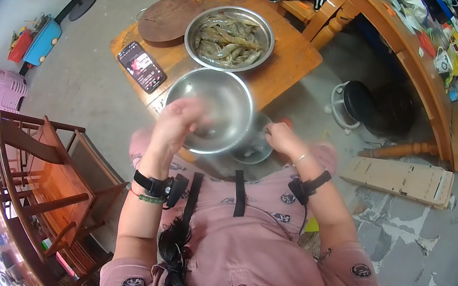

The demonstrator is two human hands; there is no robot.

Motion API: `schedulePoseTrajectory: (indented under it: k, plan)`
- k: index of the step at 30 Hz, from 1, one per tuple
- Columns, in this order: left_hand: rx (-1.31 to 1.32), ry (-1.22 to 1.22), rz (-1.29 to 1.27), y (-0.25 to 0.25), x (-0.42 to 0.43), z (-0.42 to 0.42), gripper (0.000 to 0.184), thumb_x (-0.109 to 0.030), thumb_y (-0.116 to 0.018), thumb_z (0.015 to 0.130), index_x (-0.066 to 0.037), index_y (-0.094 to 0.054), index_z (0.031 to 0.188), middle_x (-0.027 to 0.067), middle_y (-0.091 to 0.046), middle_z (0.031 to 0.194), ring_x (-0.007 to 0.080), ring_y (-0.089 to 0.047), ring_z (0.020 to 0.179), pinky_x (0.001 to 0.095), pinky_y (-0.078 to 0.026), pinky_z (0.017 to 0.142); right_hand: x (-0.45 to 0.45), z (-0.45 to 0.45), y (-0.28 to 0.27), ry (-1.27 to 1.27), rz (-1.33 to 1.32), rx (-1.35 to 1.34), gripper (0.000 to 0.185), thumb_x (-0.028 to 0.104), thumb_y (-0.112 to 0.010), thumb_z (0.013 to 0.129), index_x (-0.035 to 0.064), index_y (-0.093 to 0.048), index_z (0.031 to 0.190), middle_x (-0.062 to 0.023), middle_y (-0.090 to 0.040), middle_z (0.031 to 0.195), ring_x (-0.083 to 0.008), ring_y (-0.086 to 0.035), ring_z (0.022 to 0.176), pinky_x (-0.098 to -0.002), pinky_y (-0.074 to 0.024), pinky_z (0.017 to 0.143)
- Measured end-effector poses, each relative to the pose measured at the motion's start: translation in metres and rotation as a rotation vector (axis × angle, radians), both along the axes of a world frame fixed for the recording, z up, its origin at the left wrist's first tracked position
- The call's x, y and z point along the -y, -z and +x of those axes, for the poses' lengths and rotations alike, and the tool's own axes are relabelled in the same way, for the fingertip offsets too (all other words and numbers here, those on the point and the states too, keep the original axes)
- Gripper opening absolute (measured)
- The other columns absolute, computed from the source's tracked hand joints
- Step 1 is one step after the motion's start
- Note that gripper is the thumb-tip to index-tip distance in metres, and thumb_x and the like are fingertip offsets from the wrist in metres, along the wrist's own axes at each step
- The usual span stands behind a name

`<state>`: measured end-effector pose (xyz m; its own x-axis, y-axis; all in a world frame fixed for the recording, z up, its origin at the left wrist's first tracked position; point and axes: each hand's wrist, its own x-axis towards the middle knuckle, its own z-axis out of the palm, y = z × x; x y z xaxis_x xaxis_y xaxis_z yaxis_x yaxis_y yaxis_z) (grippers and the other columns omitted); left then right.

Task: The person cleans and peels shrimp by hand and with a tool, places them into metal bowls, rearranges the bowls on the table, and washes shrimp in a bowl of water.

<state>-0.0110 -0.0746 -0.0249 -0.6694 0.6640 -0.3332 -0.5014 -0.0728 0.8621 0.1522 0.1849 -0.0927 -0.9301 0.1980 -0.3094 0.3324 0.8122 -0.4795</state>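
My left hand (181, 117) is over the near-left rim of a metal bowl (229, 102); its fingers are smeared by motion, so what they hold cannot be made out. The bowl looks bare inside. My right hand (283, 139) is closed in a pinch, right of the bowl and above a greyish bin (253, 157) partly hidden beneath it. Whatever lies between those fingertips is too small to name. Beyond the metal bowl, a wider steel basin (263, 60) holds many raw shrimp (229, 40).
The wooden table (287, 63) also carries a round wooden chopping board (167, 20) and a phone (141, 66) with its screen lit. A black-seated stool (360, 103) and a long cardboard box (399, 181) are on the right. A wooden chair (60, 178) stands left.
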Motion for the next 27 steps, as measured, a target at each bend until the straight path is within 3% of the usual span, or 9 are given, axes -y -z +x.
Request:
schedulePoseTrajectory:
  k: [5,10,12,14,15,17,20,27]
  plan:
    - [-0.067,-0.042,-0.008,0.013,-0.002,0.000,0.026,-0.001,-0.059,0.093,0.004,-0.054,0.118,0.0115,-0.068,0.095,0.0161,-0.067,0.082,0.0202,-0.044,0.056,0.001,0.003,-0.002,0.011,0.037,-0.006,0.025,0.015,-0.060,0.082,-0.0047,-0.066,0.096,-0.0304,-0.064,0.094,-0.0434,-0.062,0.096,-0.0485,-0.0493,0.087]
    - [-0.081,-0.057,-0.076,0.006,-0.004,0.002,0.026,0.000,-0.060,0.092,0.004,-0.054,0.118,0.0104,-0.068,0.092,0.0144,-0.067,0.078,0.0204,-0.043,0.056,0.000,-0.011,-0.064,0.034,0.090,-0.071,0.022,0.014,-0.060,0.083,0.0009,-0.066,0.100,-0.0256,-0.065,0.095,-0.0407,-0.064,0.090,-0.0483,-0.0514,0.080]
    - [-0.089,-0.054,-0.084,0.006,-0.004,0.002,0.025,-0.001,-0.060,0.092,0.004,-0.055,0.116,0.0098,-0.069,0.091,0.0138,-0.067,0.076,0.0200,-0.042,0.055,0.007,-0.017,-0.089,-0.009,0.099,-0.198,0.019,0.014,-0.059,0.085,0.0025,-0.065,0.099,-0.0225,-0.066,0.093,-0.0392,-0.064,0.085,-0.0470,-0.0525,0.076]
    - [-0.174,-0.018,-0.132,0.012,-0.005,0.002,0.021,-0.001,-0.061,0.092,0.004,-0.058,0.112,0.0095,-0.069,0.088,0.0130,-0.067,0.075,0.0189,-0.041,0.055,0.026,-0.025,-0.119,-0.051,-0.052,-0.511,0.017,0.013,-0.060,0.086,0.0038,-0.065,0.099,-0.0201,-0.066,0.095,-0.0370,-0.065,0.086,-0.0442,-0.0533,0.077]
    - [-0.183,-0.009,-0.150,0.012,-0.006,0.002,0.020,0.000,-0.061,0.091,0.005,-0.059,0.111,0.0099,-0.070,0.087,0.0121,-0.066,0.075,0.0189,-0.043,0.057,0.033,-0.030,-0.119,-0.050,-0.050,-0.514,0.017,0.013,-0.060,0.086,0.0038,-0.065,0.099,-0.0201,-0.066,0.095,-0.0370,-0.065,0.086,-0.0442,-0.0533,0.077]
    - [-0.200,0.012,-0.159,0.013,-0.009,0.003,0.022,0.001,-0.061,0.091,0.006,-0.058,0.112,0.0098,-0.069,0.088,0.0120,-0.066,0.074,0.0193,-0.044,0.058,0.046,-0.041,-0.119,-0.211,-0.078,-0.801,0.019,0.012,-0.062,0.086,0.0043,-0.064,0.103,-0.0166,-0.065,0.101,-0.0342,-0.064,0.091,-0.0412,-0.0530,0.079]
    - [-0.206,0.009,-0.131,0.015,-0.011,0.008,0.025,0.003,-0.059,0.091,0.007,-0.057,0.115,0.0091,-0.069,0.089,0.0121,-0.066,0.074,0.0204,-0.046,0.060,0.062,-0.054,-0.107,-0.300,-0.020,-0.880,0.025,0.010,-0.064,0.083,0.0039,-0.063,0.107,-0.0145,-0.064,0.106,-0.0320,-0.062,0.097,-0.0398,-0.0519,0.082]
    - [-0.122,0.019,-0.140,0.008,-0.012,0.016,0.026,0.003,-0.059,0.090,0.009,-0.058,0.115,0.0078,-0.069,0.088,0.0106,-0.065,0.074,0.0206,-0.046,0.060,0.078,-0.064,-0.095,-0.428,0.002,-0.759,0.021,0.012,-0.067,0.081,0.0011,-0.057,0.097,-0.0131,-0.061,0.090,-0.0316,-0.061,0.086,-0.0403,-0.0509,0.075]
